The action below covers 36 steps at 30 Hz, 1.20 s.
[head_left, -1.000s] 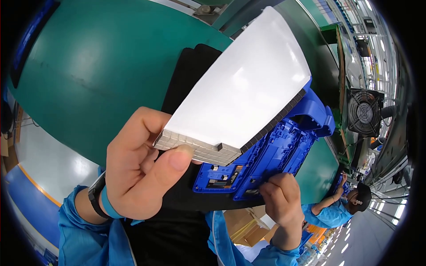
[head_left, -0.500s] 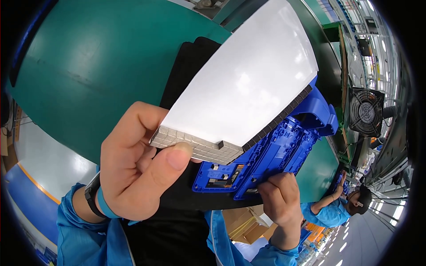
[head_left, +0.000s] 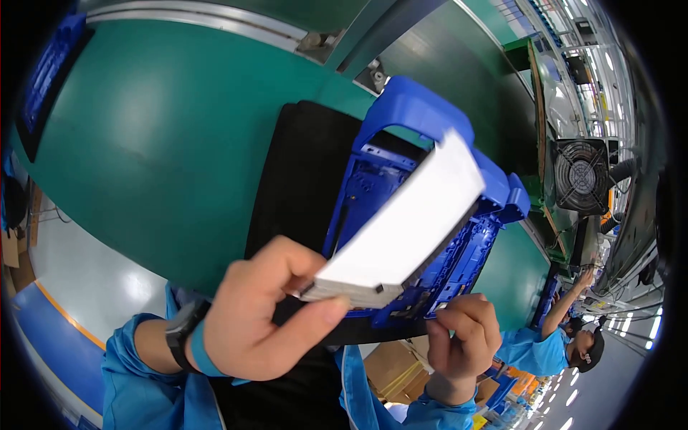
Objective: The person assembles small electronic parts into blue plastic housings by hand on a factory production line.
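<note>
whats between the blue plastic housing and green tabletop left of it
In the head view, a flat black mat separates the blue plastic housing from the green tabletop.

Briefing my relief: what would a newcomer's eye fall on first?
The white sheet, near the centre, held along its grey strip by the left hand. Behind it, the blue housing lies on a black mat. The right hand is at the housing's near edge.

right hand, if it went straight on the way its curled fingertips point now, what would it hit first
The right hand would probably meet the near end of the open blue plastic housing first. Its fingertips look very close to that edge; whether they already touch it is unclear from this view.
</note>
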Each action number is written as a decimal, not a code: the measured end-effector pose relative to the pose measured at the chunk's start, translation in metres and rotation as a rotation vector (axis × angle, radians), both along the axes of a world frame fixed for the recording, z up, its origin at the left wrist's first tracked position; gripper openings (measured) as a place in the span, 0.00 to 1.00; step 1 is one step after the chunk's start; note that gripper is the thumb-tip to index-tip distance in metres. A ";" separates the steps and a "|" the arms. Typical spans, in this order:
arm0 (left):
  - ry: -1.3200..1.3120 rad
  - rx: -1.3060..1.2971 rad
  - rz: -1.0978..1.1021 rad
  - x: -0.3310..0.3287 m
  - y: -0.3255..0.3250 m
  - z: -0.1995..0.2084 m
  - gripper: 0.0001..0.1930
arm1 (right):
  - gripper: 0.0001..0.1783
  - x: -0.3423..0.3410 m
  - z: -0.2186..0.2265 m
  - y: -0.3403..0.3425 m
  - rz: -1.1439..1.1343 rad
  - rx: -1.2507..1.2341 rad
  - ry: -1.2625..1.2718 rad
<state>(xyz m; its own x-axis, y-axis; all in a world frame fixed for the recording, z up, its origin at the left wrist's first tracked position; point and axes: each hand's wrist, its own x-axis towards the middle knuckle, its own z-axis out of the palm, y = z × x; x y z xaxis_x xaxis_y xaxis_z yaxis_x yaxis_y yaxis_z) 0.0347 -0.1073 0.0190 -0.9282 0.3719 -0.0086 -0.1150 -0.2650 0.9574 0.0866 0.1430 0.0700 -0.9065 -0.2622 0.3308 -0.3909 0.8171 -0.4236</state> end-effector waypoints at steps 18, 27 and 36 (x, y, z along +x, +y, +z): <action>0.407 -0.152 -0.052 0.001 0.024 0.006 0.09 | 0.14 -0.033 -0.012 -0.023 0.176 -0.037 0.107; -0.338 0.228 -0.246 0.002 0.025 0.010 0.08 | 0.11 -0.021 -0.016 -0.013 0.180 -0.031 0.147; -0.054 0.099 0.093 0.004 0.002 0.009 0.09 | 0.06 -0.015 0.009 0.046 0.052 0.014 0.039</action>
